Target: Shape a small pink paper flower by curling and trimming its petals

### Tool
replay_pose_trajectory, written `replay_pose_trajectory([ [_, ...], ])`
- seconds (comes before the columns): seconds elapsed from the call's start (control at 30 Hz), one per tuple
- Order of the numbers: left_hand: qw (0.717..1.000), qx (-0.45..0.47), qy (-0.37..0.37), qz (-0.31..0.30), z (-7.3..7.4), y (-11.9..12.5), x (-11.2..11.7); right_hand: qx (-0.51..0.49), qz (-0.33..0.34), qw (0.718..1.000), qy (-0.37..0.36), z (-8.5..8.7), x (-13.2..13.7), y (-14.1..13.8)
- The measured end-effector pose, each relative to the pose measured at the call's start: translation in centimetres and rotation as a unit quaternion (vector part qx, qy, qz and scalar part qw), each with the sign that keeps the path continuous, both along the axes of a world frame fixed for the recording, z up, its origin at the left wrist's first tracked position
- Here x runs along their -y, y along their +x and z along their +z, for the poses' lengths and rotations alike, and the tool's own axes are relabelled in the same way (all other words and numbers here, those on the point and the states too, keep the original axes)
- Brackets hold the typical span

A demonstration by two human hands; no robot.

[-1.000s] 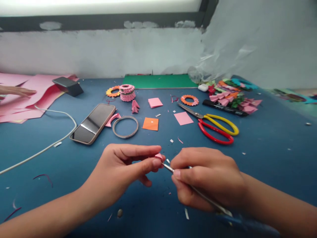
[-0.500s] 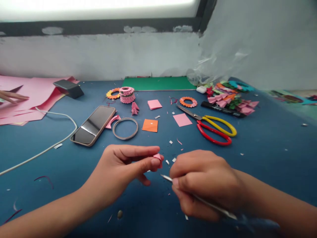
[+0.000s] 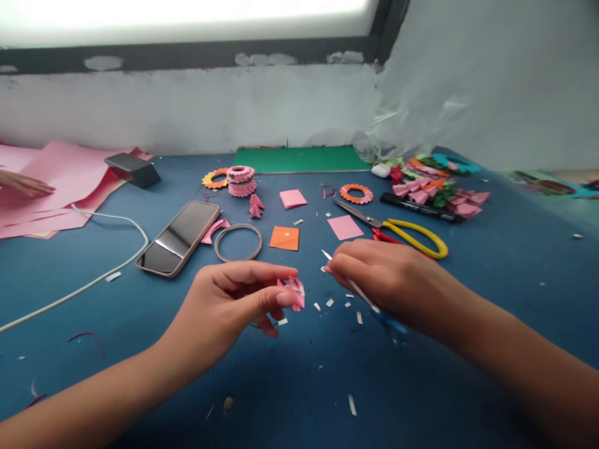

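Observation:
My left hand (image 3: 248,296) pinches a small folded pink paper piece (image 3: 296,294) between thumb and fingers, its layers and a white patch showing at the end. A slim pointed tool (image 3: 353,287) with a pale shaft and a blurred blue end is in my right hand (image 3: 388,271); its exact kind cannot be made out. The tip points up and left, apart from the folded paper. Just beyond the right hand lie scissors (image 3: 374,221) with yellow and red handles, the red one partly covered. An orange paper square (image 3: 284,238) and a pink square (image 3: 345,227) lie flat ahead.
A phone (image 3: 180,237), a grey ring (image 3: 238,242) and scalloped paper rings (image 3: 242,181) are at the left. Coloured paper pieces (image 3: 428,181) and a black marker (image 3: 421,207) lie at right. Another person's hand (image 3: 25,183) rests on pink sheets (image 3: 70,171). Scraps dot the table.
My right hand has moved up and away from me with the tool, now covering part of the red scissor handle. The folded paper in my left hand has turned, showing its layered end.

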State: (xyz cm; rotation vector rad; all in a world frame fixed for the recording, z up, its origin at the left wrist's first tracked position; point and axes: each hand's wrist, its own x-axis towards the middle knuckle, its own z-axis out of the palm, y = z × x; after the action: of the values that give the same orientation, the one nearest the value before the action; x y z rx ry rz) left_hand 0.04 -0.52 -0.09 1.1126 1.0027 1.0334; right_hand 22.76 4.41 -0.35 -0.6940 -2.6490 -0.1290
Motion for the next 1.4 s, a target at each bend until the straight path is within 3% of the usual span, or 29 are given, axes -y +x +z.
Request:
replay_pose_trajectory([
  [0.1,1.000,-0.012,-0.001,0.007,0.3,0.2,0.0,0.080,-0.009,0.996,0.030,-0.5,-0.2,-0.5],
  [0.2,0.999,-0.026,0.013,0.018,0.5,0.4,0.1,0.095,-0.013,0.995,-0.012,-1.0,0.0,-0.9],
  [0.33,0.997,-0.052,0.054,0.021,0.4,0.4,0.3,-0.050,0.008,0.995,-0.080,-0.7,0.9,-1.3],
  [0.43,0.995,-0.060,0.078,0.007,0.1,0.3,0.3,-0.173,0.053,0.975,-0.130,-0.1,1.8,-1.7],
  [0.7,0.988,-0.067,0.135,-0.037,-0.4,0.1,0.4,-0.180,0.071,0.965,-0.176,-0.2,2.9,-2.3],
  [1.0,0.994,-0.068,0.070,-0.049,-0.2,0.4,0.6,-0.182,0.057,0.969,-0.158,-0.5,2.8,-2.6],
  [1.4,0.998,-0.025,-0.024,-0.050,-0.2,0.6,0.7,-0.169,0.021,0.960,-0.222,0.0,3.2,-2.7],
])
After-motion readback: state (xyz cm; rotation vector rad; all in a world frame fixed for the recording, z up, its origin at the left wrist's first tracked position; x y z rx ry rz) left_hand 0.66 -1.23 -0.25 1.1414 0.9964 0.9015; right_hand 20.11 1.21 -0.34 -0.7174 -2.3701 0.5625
